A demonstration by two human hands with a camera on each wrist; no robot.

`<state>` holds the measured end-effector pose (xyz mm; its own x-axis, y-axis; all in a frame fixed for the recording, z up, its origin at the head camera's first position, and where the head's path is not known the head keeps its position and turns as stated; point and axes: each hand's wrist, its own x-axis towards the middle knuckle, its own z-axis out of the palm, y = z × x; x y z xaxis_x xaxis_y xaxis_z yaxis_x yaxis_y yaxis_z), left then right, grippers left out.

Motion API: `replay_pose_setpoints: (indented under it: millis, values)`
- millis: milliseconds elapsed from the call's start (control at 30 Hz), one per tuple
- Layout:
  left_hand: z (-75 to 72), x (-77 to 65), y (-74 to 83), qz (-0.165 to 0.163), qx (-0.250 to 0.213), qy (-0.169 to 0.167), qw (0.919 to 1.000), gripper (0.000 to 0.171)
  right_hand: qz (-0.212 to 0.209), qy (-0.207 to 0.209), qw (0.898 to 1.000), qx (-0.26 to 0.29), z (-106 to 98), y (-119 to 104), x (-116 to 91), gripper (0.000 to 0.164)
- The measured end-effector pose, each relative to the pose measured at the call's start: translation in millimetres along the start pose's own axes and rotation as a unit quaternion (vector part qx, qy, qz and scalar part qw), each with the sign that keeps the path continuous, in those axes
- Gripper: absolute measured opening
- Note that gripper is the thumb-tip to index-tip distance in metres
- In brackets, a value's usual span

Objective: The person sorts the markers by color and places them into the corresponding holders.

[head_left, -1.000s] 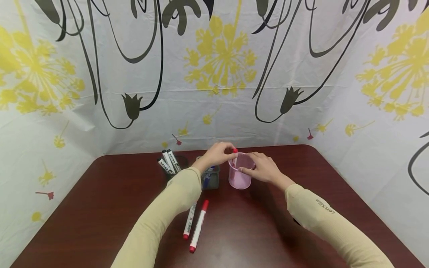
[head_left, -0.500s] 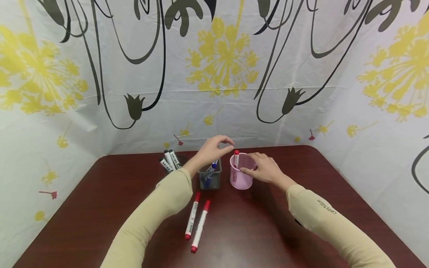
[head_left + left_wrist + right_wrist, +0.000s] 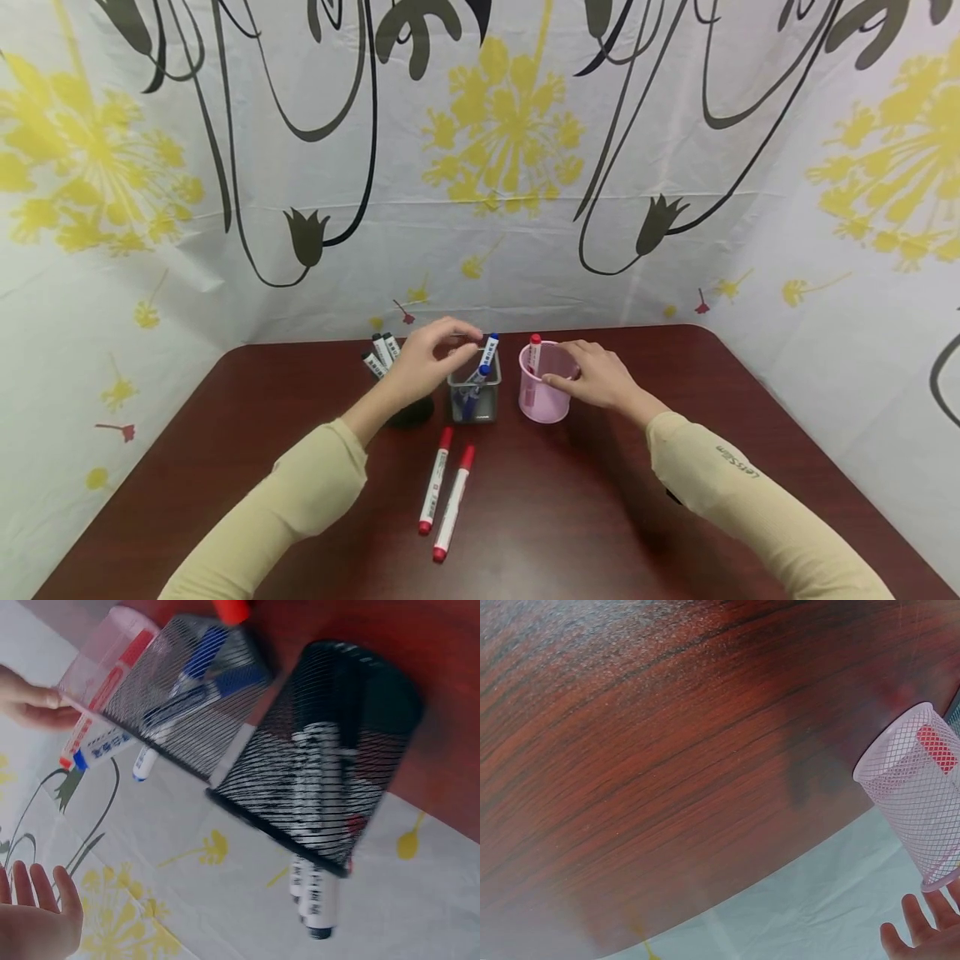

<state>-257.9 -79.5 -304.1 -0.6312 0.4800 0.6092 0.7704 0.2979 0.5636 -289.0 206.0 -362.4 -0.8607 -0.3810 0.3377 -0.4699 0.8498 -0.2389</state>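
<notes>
Against the right hand [image 3: 598,377], in its grip, pink cup [image 3: 543,404]; left hand [image 3: 422,360] empty, loosely relaxed.

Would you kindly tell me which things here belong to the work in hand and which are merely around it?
Apparently in the work: pink mesh cup, red-capped markers, rectangular mesh holder, blue-capped markers, black mesh cup, black-capped markers.

Merely around: wood-grain table, floral backdrop.

Red-brown table [image 3: 600,508] bears 2 red-capped markers [image 3: 454,503], pink cup [image 3: 544,406], grey holder [image 3: 487,408], black holder [image 3: 319,761]
</notes>
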Motion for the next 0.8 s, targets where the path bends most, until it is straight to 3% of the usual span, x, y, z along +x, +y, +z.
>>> replay_pose_setpoints:
  millis: [100, 167, 267, 400, 633, 733, 800]
  values:
    - [0.1, -15.6, -4.4, 0.061, 0.055, -0.011, 0.9966, 0.017, 0.0, -0.001, 1.0, -0.001, 0, 0, 0, 0.062]
    - [1.6, -25.5, -6.3, 0.105, 0.104, -0.029, 0.9886, 0.017, 0.001, -0.003, 1.0, -0.001, 0, 0, 0, 0.061]
    - [4.8, -39.3, -7.4, 0.164, 0.171, -0.072, 0.9688, 0.017, 0.002, -0.005, 1.0, 0.001, 0, 0, 0, 0.062]
    - [8.9, -55.0, -7.6, 0.227, 0.242, -0.124, 0.9353, 0.018, 0.002, -0.006, 1.0, 0.002, 0, -1, 0, 0.062]
    - [14.1, -83.7, -11.2, 0.273, 0.349, -0.178, 0.8786, 0.017, 0.005, -0.01, 1.0, 0.006, -1, -1, 1, 0.063]
    - [15.1, -96.7, -14.9, 0.28, 0.367, -0.186, 0.8672, 0.015, 0.003, -0.006, 1.0, 0.004, 0, 0, 1, 0.063]
    - [15.1, -105.0, -17.7, 0.274, 0.369, -0.197, 0.8661, 0.016, 0.003, -0.005, 1.0, 0.002, 1, 0, 0, 0.062]
